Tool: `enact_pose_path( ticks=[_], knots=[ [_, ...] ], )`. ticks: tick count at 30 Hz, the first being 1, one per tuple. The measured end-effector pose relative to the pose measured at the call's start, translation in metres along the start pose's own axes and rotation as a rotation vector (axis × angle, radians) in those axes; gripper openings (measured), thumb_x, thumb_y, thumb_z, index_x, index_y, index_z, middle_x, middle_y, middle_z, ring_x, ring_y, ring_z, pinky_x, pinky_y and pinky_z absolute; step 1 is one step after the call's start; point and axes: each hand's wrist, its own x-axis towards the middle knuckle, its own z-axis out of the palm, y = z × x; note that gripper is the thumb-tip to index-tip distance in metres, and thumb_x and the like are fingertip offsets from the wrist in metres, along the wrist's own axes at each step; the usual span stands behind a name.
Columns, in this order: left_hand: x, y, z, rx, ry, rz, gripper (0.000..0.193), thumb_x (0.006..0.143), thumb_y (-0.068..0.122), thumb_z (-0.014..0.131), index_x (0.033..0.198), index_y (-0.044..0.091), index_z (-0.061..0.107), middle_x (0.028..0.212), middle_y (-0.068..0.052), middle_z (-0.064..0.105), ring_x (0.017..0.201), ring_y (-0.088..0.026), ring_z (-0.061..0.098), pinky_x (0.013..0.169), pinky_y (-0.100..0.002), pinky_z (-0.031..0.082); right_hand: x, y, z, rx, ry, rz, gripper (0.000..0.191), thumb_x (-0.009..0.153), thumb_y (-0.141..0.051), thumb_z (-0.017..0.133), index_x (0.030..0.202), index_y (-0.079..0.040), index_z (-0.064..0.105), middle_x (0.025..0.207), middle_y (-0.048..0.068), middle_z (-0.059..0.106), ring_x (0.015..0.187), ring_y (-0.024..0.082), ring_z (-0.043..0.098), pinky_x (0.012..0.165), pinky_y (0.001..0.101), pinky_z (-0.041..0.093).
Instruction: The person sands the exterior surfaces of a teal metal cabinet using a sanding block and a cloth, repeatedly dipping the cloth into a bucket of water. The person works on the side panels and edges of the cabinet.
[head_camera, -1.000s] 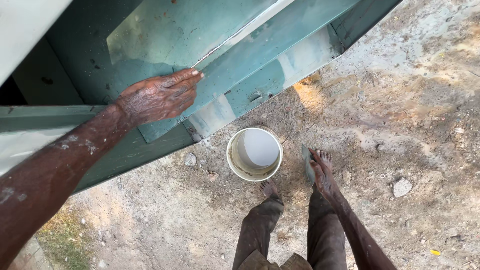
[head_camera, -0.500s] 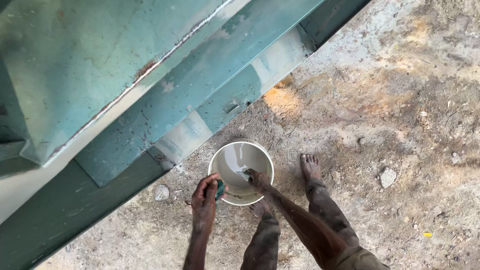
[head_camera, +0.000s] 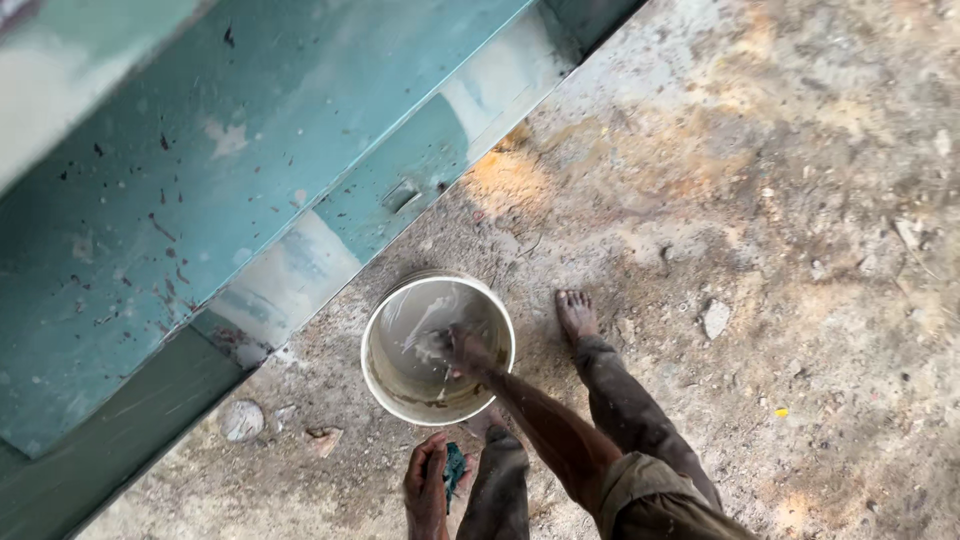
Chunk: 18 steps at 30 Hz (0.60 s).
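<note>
The right hand (head_camera: 462, 348) dips inside the round white plastic bucket (head_camera: 385, 385) on the dirt, fingers curled, seemingly scooping pale paste; grip unclear. The left hand (head_camera: 428, 485) clasps a teal cloth (head_camera: 455, 468) below. Green steel beam (head_camera: 150, 230) looks partly coated.

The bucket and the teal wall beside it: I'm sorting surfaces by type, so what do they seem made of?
Bucket: probably plastic, with a thin round rim, smeared inside with whitish paste. Teal wall: likely painted metal or plaster, with a flat matte coat, dark specks and pale worn patches.
</note>
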Motion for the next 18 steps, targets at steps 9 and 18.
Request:
enact_pose_path(
  ticks=[9, 18],
  knots=[
    [-0.038, 0.265, 0.072, 0.485, -0.235, 0.538, 0.041, 0.102, 0.020, 0.055, 0.132, -0.007, 0.055, 0.112, -0.024, 0.071, 0.096, -0.033, 0.077, 0.071, -0.042, 0.067, -0.133, -0.043, -0.099, 1.605, 0.013, -0.077, 0.074, 0.089, -0.058, 0.066, 0.142, -0.014, 0.039, 0.125, 0.017, 0.068, 0.098, 0.028, 0.076, 0.087, 0.0396, 0.068],
    [-0.296, 0.464, 0.164, 0.762, -0.147, 1.187, 0.026, 0.099, 0.012, 0.072, 0.124, 0.004, 0.069, 0.114, -0.012, 0.076, 0.103, -0.021, 0.077, 0.081, -0.033, 0.065, -0.134, -0.137, -0.230, 1.280, 0.510, -0.159, 0.071, 0.109, -0.050, 0.042, 0.167, -0.012, 0.024, 0.151, 0.022, 0.045, 0.127, 0.027, 0.058, 0.097, 0.0395, 0.061]
  ],
)
